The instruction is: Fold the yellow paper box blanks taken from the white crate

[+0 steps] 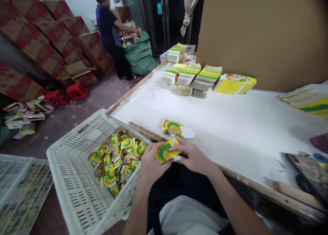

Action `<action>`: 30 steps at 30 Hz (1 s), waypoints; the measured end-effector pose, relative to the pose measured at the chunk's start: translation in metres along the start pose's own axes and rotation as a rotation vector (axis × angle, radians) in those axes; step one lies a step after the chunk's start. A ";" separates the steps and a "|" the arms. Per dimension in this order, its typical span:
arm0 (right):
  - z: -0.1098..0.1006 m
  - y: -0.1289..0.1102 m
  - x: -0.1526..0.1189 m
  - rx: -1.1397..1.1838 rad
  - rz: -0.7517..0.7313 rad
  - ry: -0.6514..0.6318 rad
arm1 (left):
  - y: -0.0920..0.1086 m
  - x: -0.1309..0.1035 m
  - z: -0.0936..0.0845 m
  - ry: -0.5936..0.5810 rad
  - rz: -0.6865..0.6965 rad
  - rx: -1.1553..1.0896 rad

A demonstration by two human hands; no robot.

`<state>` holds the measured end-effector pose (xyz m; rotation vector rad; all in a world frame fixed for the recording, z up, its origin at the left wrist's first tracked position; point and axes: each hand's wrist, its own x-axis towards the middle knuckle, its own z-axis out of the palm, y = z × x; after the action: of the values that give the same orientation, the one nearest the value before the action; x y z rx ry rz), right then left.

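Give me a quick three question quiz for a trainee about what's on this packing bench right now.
1. True or false: both hands hold one yellow-green carton together.
2. Where do the finished small cartons lie? A) white crate B) green sack C) red stools
3. What lies on the white table just beyond the hands?

Key:
1. True: left hand and right hand both grip it.
2. A.
3. A flat yellow-green carton blank.

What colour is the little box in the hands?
The little box is yellow with a green arc, seen in the head view.
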<state>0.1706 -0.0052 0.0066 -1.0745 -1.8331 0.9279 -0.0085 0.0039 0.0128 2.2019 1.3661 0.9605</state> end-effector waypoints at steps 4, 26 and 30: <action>0.009 -0.003 0.001 0.079 0.020 0.151 | 0.000 0.002 -0.007 -0.002 -0.007 0.013; 0.007 0.060 0.040 -0.416 0.370 0.398 | -0.048 -0.006 -0.008 0.166 -0.308 0.057; 0.009 0.047 0.033 -0.286 0.299 0.396 | -0.034 -0.008 0.016 0.080 -0.417 -0.423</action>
<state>0.1673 0.0401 -0.0295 -1.6167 -1.5251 0.5685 -0.0204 0.0134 -0.0225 1.5101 1.4232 1.0649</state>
